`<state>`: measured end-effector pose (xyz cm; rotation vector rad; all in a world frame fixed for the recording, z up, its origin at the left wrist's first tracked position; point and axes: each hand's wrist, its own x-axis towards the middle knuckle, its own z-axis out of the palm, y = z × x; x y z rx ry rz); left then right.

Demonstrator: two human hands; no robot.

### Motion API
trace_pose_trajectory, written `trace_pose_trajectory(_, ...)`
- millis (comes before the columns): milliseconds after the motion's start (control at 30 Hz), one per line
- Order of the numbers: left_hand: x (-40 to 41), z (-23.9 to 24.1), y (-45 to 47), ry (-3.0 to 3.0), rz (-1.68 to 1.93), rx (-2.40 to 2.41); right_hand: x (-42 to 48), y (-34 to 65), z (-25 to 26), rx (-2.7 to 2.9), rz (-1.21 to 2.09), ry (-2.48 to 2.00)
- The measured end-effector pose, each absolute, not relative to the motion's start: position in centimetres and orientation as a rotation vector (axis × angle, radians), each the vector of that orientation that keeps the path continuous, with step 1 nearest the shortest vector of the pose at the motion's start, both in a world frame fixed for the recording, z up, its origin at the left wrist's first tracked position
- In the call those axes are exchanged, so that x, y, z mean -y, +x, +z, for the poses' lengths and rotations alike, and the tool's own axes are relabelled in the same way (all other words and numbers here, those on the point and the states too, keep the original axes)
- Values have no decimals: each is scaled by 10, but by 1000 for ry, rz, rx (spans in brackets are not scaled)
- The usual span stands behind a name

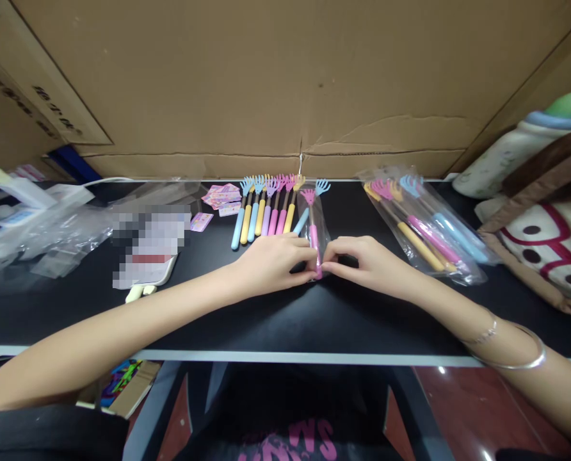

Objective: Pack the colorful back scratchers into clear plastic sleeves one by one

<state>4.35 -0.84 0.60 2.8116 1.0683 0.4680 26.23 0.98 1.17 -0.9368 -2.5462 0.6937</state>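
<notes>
A pink back scratcher (pixel 313 225) with a hand-shaped head lies inside a clear plastic sleeve on the black table (pixel 276 320). My left hand (pixel 271 262) and my right hand (pixel 362 259) both pinch the near end of that sleeve, fingers closed on it. A blue scratcher (pixel 320 187) lies just behind, touching the sleeve. To the left of it, a row of several pastel scratchers (pixel 264 208) lies side by side.
A pile of bagged scratchers (pixel 429 227) lies at the right. Pink cards (pixel 223 195) and loose clear bags (pixel 50 230) sit at the left. A cardboard wall (pixel 285 83) stands behind. A plush bag (pixel 545 218) is at the far right.
</notes>
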Motion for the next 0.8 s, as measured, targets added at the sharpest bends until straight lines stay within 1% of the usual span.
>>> trace_pose_trajectory(100,8,10,44,2750,449,-1128,-9,262,15,2469,811,-1000)
trace_pose_trajectory(200,7,12,45,2694,449,-1132,-8,262,15,2423,861,-1044)
trace_pose_trajectory(500,2,5,47,2554,535,-1027,-9,260,8,2397,803,-1185)
trace_pose_trajectory(800,1,-3,48,2382,605,-972,-10,258,3,2375,827,-1166)
